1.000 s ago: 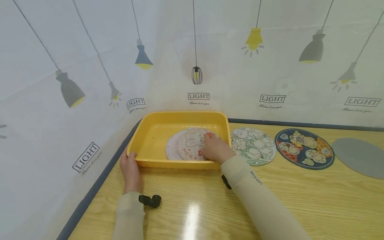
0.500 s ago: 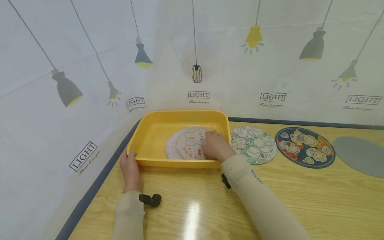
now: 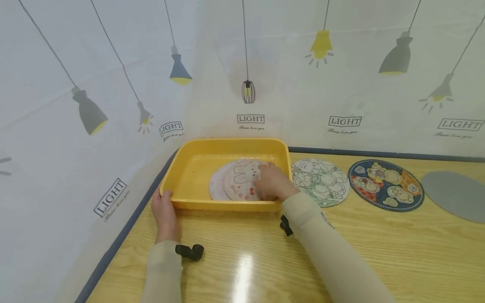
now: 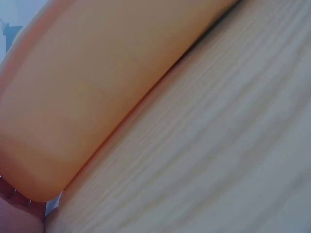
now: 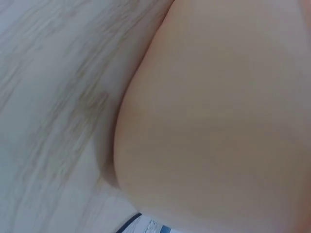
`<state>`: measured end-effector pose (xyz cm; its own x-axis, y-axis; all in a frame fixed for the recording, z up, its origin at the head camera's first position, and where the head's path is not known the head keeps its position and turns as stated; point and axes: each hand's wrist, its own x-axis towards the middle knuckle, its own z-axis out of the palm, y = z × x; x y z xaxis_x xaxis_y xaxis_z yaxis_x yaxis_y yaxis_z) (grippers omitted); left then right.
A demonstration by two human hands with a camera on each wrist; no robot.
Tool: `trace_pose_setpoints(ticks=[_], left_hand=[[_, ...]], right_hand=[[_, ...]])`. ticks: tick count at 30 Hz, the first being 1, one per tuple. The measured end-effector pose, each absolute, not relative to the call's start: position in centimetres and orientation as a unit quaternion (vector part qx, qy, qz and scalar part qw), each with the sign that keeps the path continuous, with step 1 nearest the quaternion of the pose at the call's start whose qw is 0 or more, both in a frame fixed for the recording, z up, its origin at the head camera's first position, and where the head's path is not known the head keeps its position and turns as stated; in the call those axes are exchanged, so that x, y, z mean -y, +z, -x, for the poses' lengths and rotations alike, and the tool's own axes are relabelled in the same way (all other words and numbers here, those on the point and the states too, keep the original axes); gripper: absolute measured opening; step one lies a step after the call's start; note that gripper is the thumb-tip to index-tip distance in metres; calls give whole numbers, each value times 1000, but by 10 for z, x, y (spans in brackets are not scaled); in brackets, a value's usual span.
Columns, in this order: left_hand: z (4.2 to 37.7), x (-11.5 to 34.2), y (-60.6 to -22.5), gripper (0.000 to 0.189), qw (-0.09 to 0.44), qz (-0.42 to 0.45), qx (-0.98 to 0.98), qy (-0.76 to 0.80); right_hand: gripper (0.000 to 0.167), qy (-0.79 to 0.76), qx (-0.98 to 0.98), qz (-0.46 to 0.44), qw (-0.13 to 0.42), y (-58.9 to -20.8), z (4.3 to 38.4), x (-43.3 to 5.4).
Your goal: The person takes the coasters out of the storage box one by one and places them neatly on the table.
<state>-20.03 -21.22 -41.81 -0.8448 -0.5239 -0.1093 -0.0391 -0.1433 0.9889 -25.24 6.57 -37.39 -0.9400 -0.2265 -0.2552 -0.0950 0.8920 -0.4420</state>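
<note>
A yellow plastic tray [image 3: 189, 172] stands on the table by the wall. My left hand [image 3: 164, 210] grips its front left corner, thumb over the rim; the left wrist view shows the tray's outer wall [image 4: 97, 87] and a bit of that hand at the lower left. Inside the tray, a pale round placemat with a bunny print [image 3: 240, 179] lies overlapping another pale round placemat [image 3: 217, 187]. My right hand [image 3: 274, 182] reaches over the front rim, its curled fingers at the bunny placemat's right edge. Its fingertips are hidden in the head view.
Right of the tray, a row of round placemats lies on the table [image 3: 227, 252]: one with green-lined bunnies and flowers [image 3: 320, 183], a navy one with bears [image 3: 386, 185], and a plain grey one [image 3: 454, 195]. A lamp-printed wall covering [image 3: 212, 101] rises behind.
My right hand has shifted slightly at the bunny placemat's right edge, its fingers curling more. The left hand, the tray and the placemats stay about where they were.
</note>
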Motion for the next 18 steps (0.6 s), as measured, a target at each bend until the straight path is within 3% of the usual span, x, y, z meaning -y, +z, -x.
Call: trace_pose_setpoints(ticks=[11,18], left_hand=[[201,212,-417,47,183,-222,633,-719],[200,213,-415,48,179,-222,641,-713]], right_hand=[[37,-246,-960,38,131,-374,249,-63],[45,-258,-956,35,137,-375,249,-63]])
